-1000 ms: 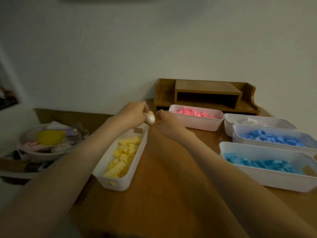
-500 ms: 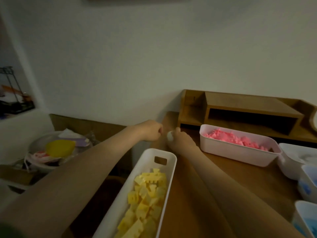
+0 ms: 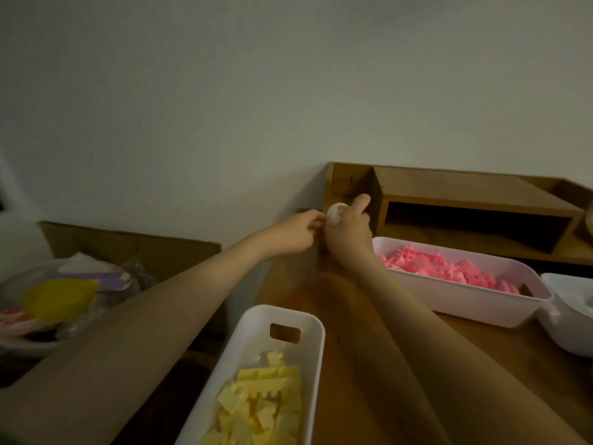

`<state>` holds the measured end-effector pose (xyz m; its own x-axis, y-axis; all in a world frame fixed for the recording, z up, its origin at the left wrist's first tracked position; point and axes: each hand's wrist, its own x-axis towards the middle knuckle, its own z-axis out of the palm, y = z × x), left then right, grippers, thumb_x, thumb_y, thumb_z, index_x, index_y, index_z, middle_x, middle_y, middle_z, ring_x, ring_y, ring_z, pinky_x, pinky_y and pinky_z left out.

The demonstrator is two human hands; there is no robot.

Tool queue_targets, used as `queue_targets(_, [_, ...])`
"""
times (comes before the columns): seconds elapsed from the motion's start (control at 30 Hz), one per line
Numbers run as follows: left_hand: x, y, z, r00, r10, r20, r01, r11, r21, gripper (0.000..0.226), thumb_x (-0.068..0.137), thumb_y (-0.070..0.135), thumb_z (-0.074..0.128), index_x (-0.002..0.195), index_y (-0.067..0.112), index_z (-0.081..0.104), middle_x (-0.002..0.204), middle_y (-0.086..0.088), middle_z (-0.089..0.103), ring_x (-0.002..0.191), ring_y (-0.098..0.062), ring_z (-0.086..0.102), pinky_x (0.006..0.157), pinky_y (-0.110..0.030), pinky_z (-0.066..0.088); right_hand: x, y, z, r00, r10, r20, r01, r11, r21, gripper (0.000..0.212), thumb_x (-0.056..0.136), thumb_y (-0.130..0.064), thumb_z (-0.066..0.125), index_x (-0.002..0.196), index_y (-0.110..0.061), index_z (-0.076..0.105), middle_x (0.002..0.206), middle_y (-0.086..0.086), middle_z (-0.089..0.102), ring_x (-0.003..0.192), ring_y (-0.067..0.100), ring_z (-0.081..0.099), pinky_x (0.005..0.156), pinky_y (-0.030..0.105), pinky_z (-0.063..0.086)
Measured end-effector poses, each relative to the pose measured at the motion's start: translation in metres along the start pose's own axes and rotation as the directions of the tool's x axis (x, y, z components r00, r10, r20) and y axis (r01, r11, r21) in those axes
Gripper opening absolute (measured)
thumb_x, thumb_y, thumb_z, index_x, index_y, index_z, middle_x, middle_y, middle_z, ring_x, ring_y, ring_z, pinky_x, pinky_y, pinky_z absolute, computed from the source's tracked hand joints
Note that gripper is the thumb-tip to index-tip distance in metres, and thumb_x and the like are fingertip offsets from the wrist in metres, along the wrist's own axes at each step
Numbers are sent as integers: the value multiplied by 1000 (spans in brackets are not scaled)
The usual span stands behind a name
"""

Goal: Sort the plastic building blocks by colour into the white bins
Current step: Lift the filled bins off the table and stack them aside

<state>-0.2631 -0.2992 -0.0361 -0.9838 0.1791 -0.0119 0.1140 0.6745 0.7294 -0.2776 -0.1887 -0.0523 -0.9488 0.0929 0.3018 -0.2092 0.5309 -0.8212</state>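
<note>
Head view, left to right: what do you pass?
Clear dish holding a yellow item → bin of yellow blocks → right hand gripping a small white round object → bin of pink blocks → white bin at the right edge. Left hand skipped: overlaps.

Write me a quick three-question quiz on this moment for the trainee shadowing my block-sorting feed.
1. True or false: the white plastic bin of pink blocks lies left of the white plastic bin of yellow blocks.
2. The small white rounded object is held up close to: A) the brown wooden desk shelf; B) a metal sink; C) a glass door.
3. Which hand grips that object?
Key: 1 false; 2 A; 3 the right hand.
</note>
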Motion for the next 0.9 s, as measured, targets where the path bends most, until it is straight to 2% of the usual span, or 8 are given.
queue_targets(0.13, [10,4,6,998,-49,31,57,936,-347,57,90,-9,39,144,11,35,136,-7,51,124,-26,49,101,-40,43,18,-1,2,982,182,51,-188,966,176,47,90,-11,49,130,-8,23,132,21,40,113,36,49,92,48,48])
queue_targets(0.23, [15,5,12,999,-31,40,44,927,-372,54,93,-8,36,143,13,38,139,-5,47,127,-22,44,108,-39,39,19,4,2,974,177,141,-190,978,83,58,86,-5,53,134,-14,21,134,18,38,115,35,47,87,40,49])
queue_targets(0.3, [15,2,13,999,-24,42,37,930,-365,52,94,-7,37,143,13,39,141,-5,46,128,-20,44,107,-36,39,17,7,2,971,162,174,-172,984,50,65,84,-2,52,138,-16,18,138,18,35,121,36,43,93,43,47])
queue_targets(0.43, [-2,2,8,996,-69,53,82,949,-304,60,90,-13,39,145,11,35,144,-4,44,130,-18,43,101,-29,40,8,11,1,967,136,217,-131,991,-36,76,87,-5,52,148,-19,9,149,13,22,133,36,29,106,48,37])
queue_targets(0.63, [-75,17,-20,983,-176,-52,169,978,-122,33,99,16,43,131,12,49,124,-6,58,103,-14,58,83,-24,47,-33,-8,-5,972,118,201,-117,993,-18,72,87,-9,55,145,-13,13,147,16,23,129,36,35,103,48,40])
queue_targets(0.73, [-129,23,-23,960,-255,-117,236,959,-155,26,99,27,43,117,13,55,111,-4,60,99,-15,60,87,-30,51,-67,-23,-15,947,89,308,-95,996,3,61,91,-21,52,143,-13,20,146,15,29,126,34,41,102,47,41])
queue_targets(0.8, [-169,25,-15,950,-288,-124,285,958,-41,31,97,36,44,114,14,58,110,-3,62,101,-17,59,90,-36,50,-98,-32,-29,904,44,425,-29,999,-40,53,94,-33,46,139,-11,29,144,14,34,124,32,43,100,46,43])
queue_targets(0.9, [-219,32,4,946,-299,-124,314,942,120,32,97,38,43,120,19,54,110,2,56,103,-18,56,81,-28,44,-143,-40,-54,819,8,574,49,995,-83,45,96,-44,37,133,-17,38,144,10,34,124,31,42,102,45,41])
